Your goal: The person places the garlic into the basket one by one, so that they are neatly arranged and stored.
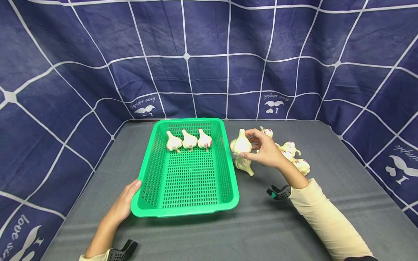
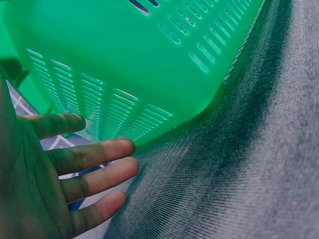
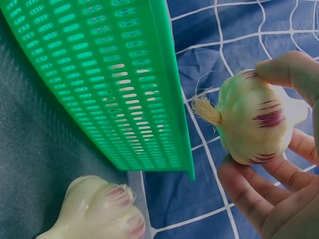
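- The garlic bulb [image 1: 241,143] in your right hand [image 1: 266,148] is plump and creamy white, with purple streaks on its side and a dry, straw-coloured tuft of roots; its pale stem points up in the head view.
- You hold that bulb raised just outside the right rim of the green basket [image 1: 184,210], the thumb at one side and the fingertips at the other, the hand curled only as far as the bulb's width.
- Your left hand [image 1: 127,199] is at the basket's left side near the close corner, its fingers straight and spread beside the slotted wall; you grasp nothing with them.
- The basket is rectangular, with slotted walls and floor, and sits on the grey cloth [image 1: 261,235].
- Inside it you have three bulbs [image 1: 189,140] in a row toward the far end, stems pointing away from you and roots toward you.
- One loose bulb [image 1: 244,165] lies just right of the basket, partly covered by the one you hold.
- More bulbs [image 1: 289,148] lie in a group beyond your right hand, which hides some, so you cannot count them surely.
- Your left thumb is hard to make out from the left wrist.
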A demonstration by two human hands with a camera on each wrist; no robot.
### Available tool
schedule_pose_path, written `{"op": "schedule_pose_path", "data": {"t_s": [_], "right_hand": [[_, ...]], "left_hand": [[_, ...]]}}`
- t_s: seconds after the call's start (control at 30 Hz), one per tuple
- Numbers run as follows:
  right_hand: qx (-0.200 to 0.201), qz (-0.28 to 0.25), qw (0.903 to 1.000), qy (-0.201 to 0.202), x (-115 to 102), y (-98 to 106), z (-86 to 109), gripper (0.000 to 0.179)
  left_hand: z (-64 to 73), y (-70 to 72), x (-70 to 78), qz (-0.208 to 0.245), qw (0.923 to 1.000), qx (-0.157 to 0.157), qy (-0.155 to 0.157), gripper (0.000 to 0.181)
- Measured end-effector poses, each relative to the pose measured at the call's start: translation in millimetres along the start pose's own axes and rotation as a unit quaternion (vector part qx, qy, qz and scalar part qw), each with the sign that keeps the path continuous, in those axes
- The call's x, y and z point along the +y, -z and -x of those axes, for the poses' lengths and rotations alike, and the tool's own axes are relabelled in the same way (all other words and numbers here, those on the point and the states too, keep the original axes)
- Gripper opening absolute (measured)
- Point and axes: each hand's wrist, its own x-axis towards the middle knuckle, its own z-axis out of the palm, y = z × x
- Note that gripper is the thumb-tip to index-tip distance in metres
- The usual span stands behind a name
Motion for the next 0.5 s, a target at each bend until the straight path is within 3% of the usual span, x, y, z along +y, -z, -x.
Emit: {"op": "schedule_pose_path", "data": {"t_s": [0.23, 0.5], "right_hand": [[-0.014, -0.024, 0.9996, -0.005, -4, -5, -4.0, 0.055], [-0.036, -0.031, 0.9988, -0.006, -13, -9, -13.0, 0.056]], "left_hand": [[2.4, 1.8, 1.1, -0.028, 0.9988, -0.005, 0.04, 0.061], [-0.2, 0.7, 0.4, -0.012, 0.9999, -0.005, 0.006, 0.057]]}}
